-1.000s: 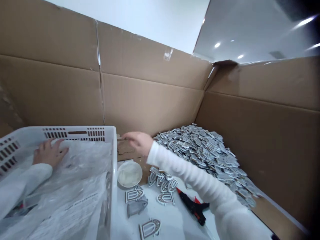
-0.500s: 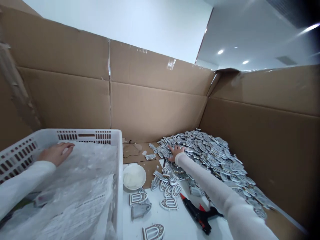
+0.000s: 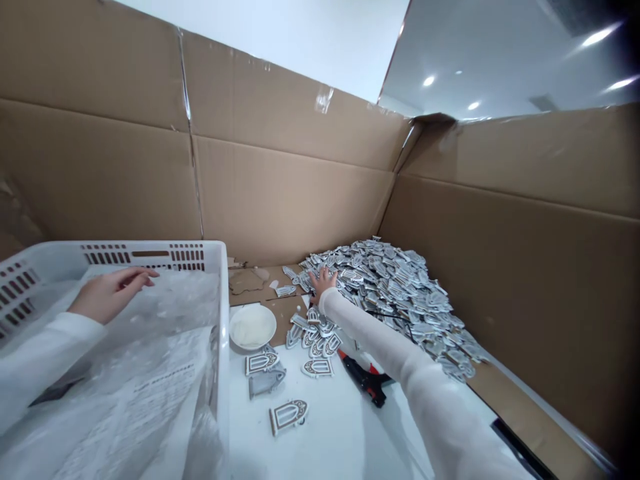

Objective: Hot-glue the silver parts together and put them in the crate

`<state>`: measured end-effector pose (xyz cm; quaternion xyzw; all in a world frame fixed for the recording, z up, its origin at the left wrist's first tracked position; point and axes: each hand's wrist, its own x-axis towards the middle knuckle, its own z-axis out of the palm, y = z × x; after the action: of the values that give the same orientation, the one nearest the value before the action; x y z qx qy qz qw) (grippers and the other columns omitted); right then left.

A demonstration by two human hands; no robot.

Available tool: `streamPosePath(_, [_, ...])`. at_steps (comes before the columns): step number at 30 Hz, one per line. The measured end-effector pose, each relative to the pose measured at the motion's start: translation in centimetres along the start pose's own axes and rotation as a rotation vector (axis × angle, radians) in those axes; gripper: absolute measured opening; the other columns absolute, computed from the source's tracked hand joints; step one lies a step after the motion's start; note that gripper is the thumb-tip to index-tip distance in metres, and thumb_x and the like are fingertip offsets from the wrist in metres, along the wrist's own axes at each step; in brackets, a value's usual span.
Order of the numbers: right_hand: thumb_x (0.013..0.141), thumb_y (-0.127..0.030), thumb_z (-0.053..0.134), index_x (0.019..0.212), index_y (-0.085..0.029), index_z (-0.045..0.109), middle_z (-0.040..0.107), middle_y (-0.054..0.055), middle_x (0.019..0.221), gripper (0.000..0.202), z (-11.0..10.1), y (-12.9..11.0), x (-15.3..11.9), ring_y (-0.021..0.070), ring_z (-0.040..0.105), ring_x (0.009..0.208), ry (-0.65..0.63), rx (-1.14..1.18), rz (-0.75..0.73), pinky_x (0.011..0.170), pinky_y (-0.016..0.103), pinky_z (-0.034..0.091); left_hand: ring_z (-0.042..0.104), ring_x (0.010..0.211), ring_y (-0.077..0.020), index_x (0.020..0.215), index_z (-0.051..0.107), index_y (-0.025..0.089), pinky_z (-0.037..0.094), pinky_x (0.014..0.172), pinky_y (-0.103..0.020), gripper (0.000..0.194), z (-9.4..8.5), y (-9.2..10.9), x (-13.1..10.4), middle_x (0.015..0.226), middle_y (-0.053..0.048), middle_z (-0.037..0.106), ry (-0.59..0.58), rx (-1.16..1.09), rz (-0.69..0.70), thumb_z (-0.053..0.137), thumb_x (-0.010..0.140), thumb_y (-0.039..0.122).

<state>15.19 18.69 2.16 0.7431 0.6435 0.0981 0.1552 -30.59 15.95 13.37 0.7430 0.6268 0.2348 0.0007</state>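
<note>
My right hand [image 3: 323,285] reaches to the near left side of a big heap of small white arch-shaped pieces [image 3: 385,287], fingers spread and touching them. My left hand [image 3: 113,291] hovers above clear plastic bags [image 3: 165,300] in a white plastic basket [image 3: 224,320]; its fingers are stretched out, holding nothing I can see. Between heap and basket lie several loose arch pieces with brown scroll patterns, among them one arch piece [image 3: 289,417] nearest me. A black glue gun [image 3: 367,381] with a red tip rests below my right forearm.
A white bowl [image 3: 253,327] with whitish contents stands beside the basket's right wall. Tall cardboard walls [image 3: 290,200] enclose the back and right of the white table [image 3: 330,440]. A black cable runs under my right sleeve.
The view has turned, so everything appears shifted left and up. My left hand has moved a little rightward over the bags. My right hand stays at the heap, fingers still spread.
</note>
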Motion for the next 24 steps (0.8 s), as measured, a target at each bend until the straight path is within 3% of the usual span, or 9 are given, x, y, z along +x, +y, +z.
streamPosePath(4, [0.068, -0.038, 0.062, 0.138, -0.020, 0.017, 0.016, 0.021, 0.140, 0.085, -2.6, -1.3, -0.3, 0.0405, 0.012, 0.127, -0.036, 0.109, -0.018, 0.093, 0.062, 0.011, 0.056, 0.082, -0.0126, 0.094, 0.059, 0.020, 0.039, 0.069, -0.018, 0.039, -1.4, 1.6, -0.7, 0.086, 0.003, 0.066, -0.084, -0.188, 0.018, 0.032, 0.078, 0.044])
streamPosePath(6, [0.074, -0.037, 0.053, 0.136, -0.020, 0.022, 0.029, 0.018, 0.136, 0.071, -3.6, -1.2, -1.6, 0.0348, 0.026, 0.124, 0.016, 0.278, -0.181, 0.095, 0.053, 0.022, 0.055, 0.083, -0.0140, 0.096, 0.058, 0.021, 0.039, 0.067, -0.019, 0.040, -2.2, 2.9, -1.3, 0.088, 0.002, 0.065, -0.118, -0.194, 0.063, 0.031, 0.079, 0.046])
streamPosePath(8, [0.077, -0.037, 0.047, 0.136, -0.021, 0.023, 0.039, 0.014, 0.130, 0.066, -4.0, -0.7, -4.2, 0.0271, 0.037, 0.118, 0.032, 0.444, -0.458, 0.096, 0.042, 0.028, 0.055, 0.085, -0.0149, 0.099, 0.057, 0.023, 0.040, 0.068, -0.021, 0.040, -2.9, 4.7, -2.2, 0.092, 0.002, 0.064, -0.202, -0.192, 0.158, 0.031, 0.080, 0.048])
streamPosePath(10, [0.072, -0.041, 0.054, 0.137, -0.022, 0.020, 0.038, 0.012, 0.131, 0.077, -3.7, 0.3, -7.7, 0.0252, 0.037, 0.118, -0.015, 0.503, -0.706, 0.097, 0.038, 0.029, 0.054, 0.088, -0.0155, 0.105, 0.054, 0.026, 0.041, 0.073, -0.023, 0.039, -3.3, 7.0, -3.4, 0.099, 0.002, 0.062, -0.334, -0.166, 0.314, 0.032, 0.081, 0.048])
streamPosePath(12, [0.058, -0.046, 0.066, 0.138, -0.024, 0.015, 0.026, 0.014, 0.138, 0.098, -2.8, 1.3, -11.5, 0.0312, 0.028, 0.124, -0.074, 0.458, -0.757, 0.098, 0.044, 0.024, 0.052, 0.093, -0.0163, 0.110, 0.053, 0.028, 0.040, 0.080, -0.026, 0.038, -3.2, 9.5, -4.9, 0.105, 0.000, 0.059, -0.484, -0.107, 0.521, 0.034, 0.082, 0.045])
streamPosePath(14, [0.048, -0.046, 0.072, 0.138, -0.025, 0.011, 0.012, 0.016, 0.142, 0.111, -1.6, 2.3, -14.9, 0.0378, 0.015, 0.127, -0.119, 0.384, -0.650, 0.098, 0.053, 0.017, 0.051, 0.095, -0.0178, 0.111, 0.053, 0.028, 0.039, 0.082, -0.028, 0.035, -2.4, 11.9, -6.4, 0.104, -0.002, 0.058, -0.590, -0.030, 0.718, 0.038, 0.082, 0.040])
streamPosePath(17, [0.051, -0.039, 0.070, 0.139, -0.024, 0.007, 0.002, 0.017, 0.144, 0.109, -0.1, 3.8, -17.5, 0.0372, 0.006, 0.129, -0.149, 0.362, -0.538, 0.098, 0.055, 0.012, 0.052, 0.094, -0.0212, 0.106, 0.057, 0.026, 0.040, 0.081, -0.032, 0.031, 0.0, 15.1, -8.1, 0.097, -0.005, 0.060, -0.602, 0.085, 0.888, 0.047, 0.077, 0.035])
streamPosePath(21, [0.062, -0.022, 0.058, 0.139, -0.017, 0.006, 0.008, 0.016, 0.143, 0.093, 0.8, 6.0, -15.8, 0.0256, 0.010, 0.131, -0.055, 0.485, -0.601, 0.103, 0.042, 0.017, 0.054, 0.088, -0.0265, 0.090, 0.062, 0.019, 0.041, 0.079, -0.039, 0.030, 4.2, 19.5, -9.8, 0.087, -0.010, 0.062, -0.587, 0.239, 0.909, 0.057, 0.067, 0.036])
streamPosePath(24, [0.056, -0.018, 0.062, 0.139, -0.015, 0.008, 0.007, 0.015, 0.144, 0.099, 0.7, 6.4, -12.5, 0.0273, 0.006, 0.131, -0.062, 0.400, -0.695, 0.103, 0.043, 0.017, 0.058, 0.080, -0.0311, 0.094, 0.062, 0.013, 0.045, 0.069, -0.043, 0.040, 7.2, 22.4, -11.7, 0.088, -0.017, 0.062, -0.817, 0.359, 0.761, 0.055, 0.062, 0.036])
